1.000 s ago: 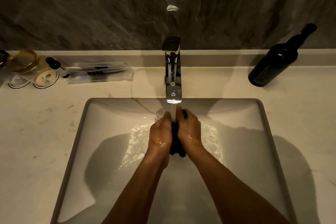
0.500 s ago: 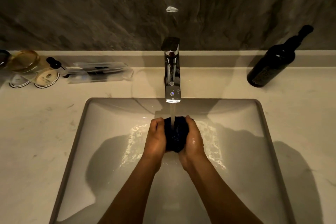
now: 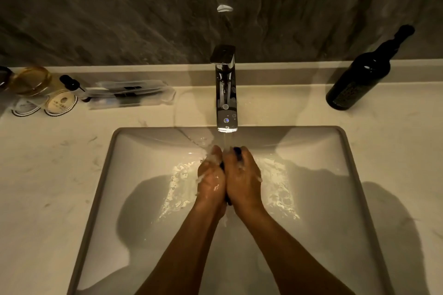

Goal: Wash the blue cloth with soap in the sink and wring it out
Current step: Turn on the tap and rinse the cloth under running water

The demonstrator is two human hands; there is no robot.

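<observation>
Blue cloth (image 3: pixel 237 152) is clamped between left hand (image 3: pixel 212 183) and right hand (image 3: pixel 242 177), palms pressed together under the tap (image 3: pixel 226 93) stream. Only slivers are seen at fingertips and wrists, so its long axis likely runs along the palms. Equally near both.

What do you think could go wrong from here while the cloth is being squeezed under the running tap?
1. The blue cloth is almost hidden between the left hand and right hand, so soap deep inside may not rinse out.
2. Water from the faucet strikes the knuckles and sprays sideways; it could splash over the sink rim onto the counter.
3. Wet hands could let the cloth slip into the basin.
</observation>
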